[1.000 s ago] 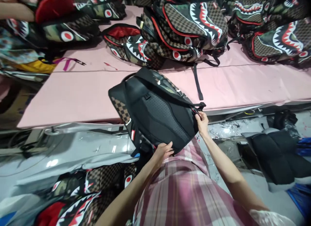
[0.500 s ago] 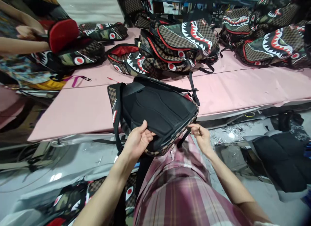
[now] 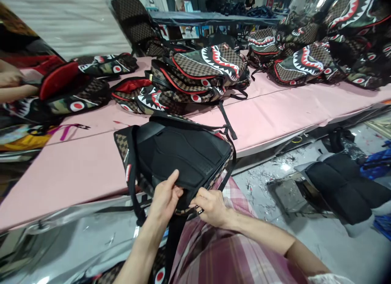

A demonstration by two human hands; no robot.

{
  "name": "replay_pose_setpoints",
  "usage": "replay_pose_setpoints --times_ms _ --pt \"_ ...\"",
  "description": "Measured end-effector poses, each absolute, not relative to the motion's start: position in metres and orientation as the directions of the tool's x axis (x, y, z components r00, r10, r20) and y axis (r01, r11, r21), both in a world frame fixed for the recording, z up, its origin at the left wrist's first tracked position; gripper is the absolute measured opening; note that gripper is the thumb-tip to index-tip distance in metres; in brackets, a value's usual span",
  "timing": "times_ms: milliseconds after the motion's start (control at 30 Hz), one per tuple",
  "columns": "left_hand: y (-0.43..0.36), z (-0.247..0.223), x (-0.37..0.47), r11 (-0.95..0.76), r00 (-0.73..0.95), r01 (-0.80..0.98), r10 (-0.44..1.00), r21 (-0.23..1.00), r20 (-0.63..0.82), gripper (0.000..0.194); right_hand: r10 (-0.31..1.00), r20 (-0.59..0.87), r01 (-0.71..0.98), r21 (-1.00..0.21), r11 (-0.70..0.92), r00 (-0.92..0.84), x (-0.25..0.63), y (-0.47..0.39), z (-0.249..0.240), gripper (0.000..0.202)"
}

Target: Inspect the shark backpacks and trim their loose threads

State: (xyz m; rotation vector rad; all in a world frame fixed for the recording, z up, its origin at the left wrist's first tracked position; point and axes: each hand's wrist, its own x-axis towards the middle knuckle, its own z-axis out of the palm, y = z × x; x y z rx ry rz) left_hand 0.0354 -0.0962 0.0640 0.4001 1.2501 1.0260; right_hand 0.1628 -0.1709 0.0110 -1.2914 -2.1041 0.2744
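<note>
A worker in a pink plaid garment handles a black padded-back backpack with brown checker-pattern sides [image 3: 180, 153], lying back-panel up at the near edge of the pink-covered worktable [image 3: 76, 170] and overhanging toward the lap. Both hands now meet at the bag's near bottom edge. The left hand [image 3: 165, 196] is pressed on the black panel, thumb pointing up over it, fingers curled under the rim — closed on the bag's edge. The right hand [image 3: 210, 204] is pinched on something small at the seam just right of the left thumb; looks like a zipper pull or strap end, but too small to tell.

What changed: a sec ago the right hand was out at the bag's far right corner by the strap buckle, with the bag tilted up; half a sec ago the bag lay flatter and the right hand hung open beside it. It has since come in next to the left, so the work has likely shifted from the corner to the bottom seam.

Beyond the grip — a heap of shark-mouth print checkered backpacks [image 3: 201, 72]; to the left, another person's forearm [image 3: 12, 90] at a red-lined bag [image 3: 58, 82]. Right of the grip, approx. floor level, black padded pieces [image 3: 342, 186] amid scraps.
</note>
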Motion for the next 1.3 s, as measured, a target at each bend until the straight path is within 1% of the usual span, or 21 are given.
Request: replay_pose_setpoints --times_ms 100,200,267,333,400,500,567,600,667,700,733,767,800,867,933,1000,1067,1133,1300 --pt "-0.101 0.052 0.038 0.500 -0.049 -0.319 0.840 0.805 -0.541 0.037 0.873 0.428 0.711 -0.537 0.453 -0.233 0.168 -0.173 0.001 0.020" --pt "-0.106 0.043 0.031 0.500 -0.013 -0.278 0.852 0.820 -0.524 0.041 0.907 0.409 0.650 -0.663 0.372 -0.102 0.195 -0.167 -0.003 0.024" --pt "-0.112 0.037 0.021 0.509 -0.003 -0.249 0.850 0.824 -0.526 0.047 0.933 0.350 0.602 -0.763 0.234 0.081 0.224 -0.155 -0.003 0.022" --pt "-0.121 0.027 0.010 0.536 0.001 -0.183 0.838 0.824 -0.546 0.052 0.926 0.230 0.548 -0.836 0.031 0.298 0.257 -0.143 -0.006 0.016" --pt "-0.130 0.013 -0.001 0.569 0.011 -0.092 0.821 0.817 -0.570 0.057 0.946 0.090 0.513 -0.854 -0.088 0.313 0.284 -0.135 -0.013 0.013" --pt "-0.141 -0.007 -0.015 0.591 -0.025 0.120 0.805 0.798 -0.592 0.056 0.972 -0.051 0.513 -0.842 -0.165 0.230 0.308 -0.141 -0.027 0.017" --pt "-0.142 -0.010 -0.024 0.578 -0.021 0.383 0.785 0.720 -0.619 0.052 0.962 -0.086 0.546 -0.808 -0.220 0.260 0.315 -0.153 -0.033 0.026" --pt "-0.140 -0.007 -0.028 0.541 -0.010 0.542 0.769 0.643 -0.639 0.051 0.955 -0.088 0.577 -0.779 -0.243 0.282 0.316 -0.159 -0.035 0.033" --pt "-0.131 0.007 -0.032 0.367 0.024 0.814 0.753 0.450 -0.657 0.049 0.953 -0.086 0.647 -0.716 -0.262 0.292 0.316 -0.169 -0.037 0.039" --pt "-0.125 0.016 -0.029 0.252 0.047 0.897 0.764 0.364 -0.643 0.048 0.956 -0.077 0.673 -0.694 -0.255 0.283 0.315 -0.173 -0.039 0.037" --pt "-0.118 0.025 -0.023 0.140 0.078 0.942 0.790 0.304 -0.608 0.046 0.961 -0.059 0.689 -0.686 -0.236 0.271 0.313 -0.174 -0.040 0.032" --pt "-0.112 0.032 -0.012 0.040 0.128 0.959 0.823 0.281 -0.553 0.042 0.966 -0.032 0.700 -0.682 -0.210 0.258 0.311 -0.175 -0.042 0.028" --pt "-0.106 0.038 0.002 -0.050 0.196 0.953 0.854 0.299 -0.482 0.038 0.969 0.001 0.711 -0.679 -0.181 0.247 0.309 -0.174 -0.044 0.023" --pt "-0.097 0.039 0.038 -0.204 0.338 0.891 0.895 0.405 -0.292 0.028 0.970 0.073 0.739 -0.662 -0.127 0.232 0.305 -0.171 -0.046 0.018" --pt "-0.091 0.030 0.073 -0.344 0.449 0.798 0.887 0.495 -0.107 0.025 0.969 0.117 0.762 -0.641 -0.096 0.220 0.303 -0.167 -0.048 0.016" --pt "-0.087 0.016 0.100 -0.459 0.528 0.737 0.849 0.496 0.003 0.024 0.969 0.133 0.766 -0.638 -0.077 0.208 0.303 -0.165 -0.048 0.016" --pt "-0.084 0.004 0.116 -0.530 0.577 0.721 0.816 0.445 0.036 0.023 0.972 0.141 0.756 -0.653 -0.054 0.191 0.305 -0.165 -0.048 0.016" --pt "-0.080 -0.003 0.122 -0.564 0.609 0.722 0.793 0.400 0.019 0.022 0.972 0.145 0.742 -0.669 -0.042 0.186 0.307 -0.165 -0.048 0.015" --pt "-0.075 -0.004 0.128 -0.589 0.637 0.722 0.771 0.363 -0.018 0.023 0.970 0.137 0.717 -0.695 -0.050 0.200 0.312 -0.161 -0.049 0.015"
